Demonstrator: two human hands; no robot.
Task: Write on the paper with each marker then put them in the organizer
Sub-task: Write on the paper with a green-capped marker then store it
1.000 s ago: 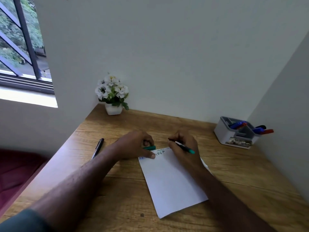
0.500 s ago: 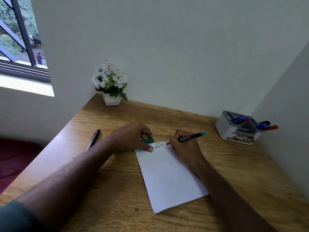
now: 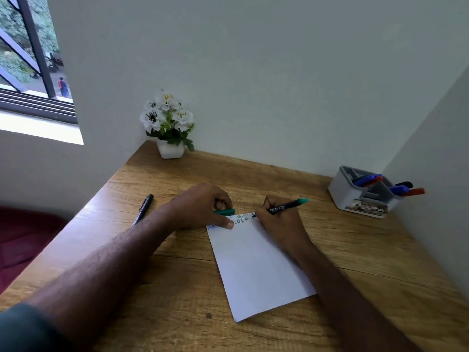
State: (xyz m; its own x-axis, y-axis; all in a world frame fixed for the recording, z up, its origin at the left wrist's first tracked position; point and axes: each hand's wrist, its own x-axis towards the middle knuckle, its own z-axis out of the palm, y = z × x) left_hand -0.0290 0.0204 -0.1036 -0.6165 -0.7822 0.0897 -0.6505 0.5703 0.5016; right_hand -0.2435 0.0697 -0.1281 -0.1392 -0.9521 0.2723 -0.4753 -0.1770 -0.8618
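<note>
Wooden desk [image 3: 177, 288]: our left hand [image 3: 203, 208] pins paper [image 3: 256, 262], gripping green cap [image 3: 224, 212]; right hand [image 3: 279, 224] pinches marker [image 3: 281, 207], writing at frame centre.

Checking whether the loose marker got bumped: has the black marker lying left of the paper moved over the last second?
No. The black marker lies at the same angle near the wooden desk's left edge, same spot relative to the white flower pot.

A: Back left corner of the wooden table [image 3: 380, 262], a white pot of white flowers [image 3: 168, 124] right up against the wall [image 3: 279, 72].

B: And far left, a window [image 3: 28, 59], with trees outside and someone walking past.

A: Dark red seat [image 3: 22, 242] below it.
</note>
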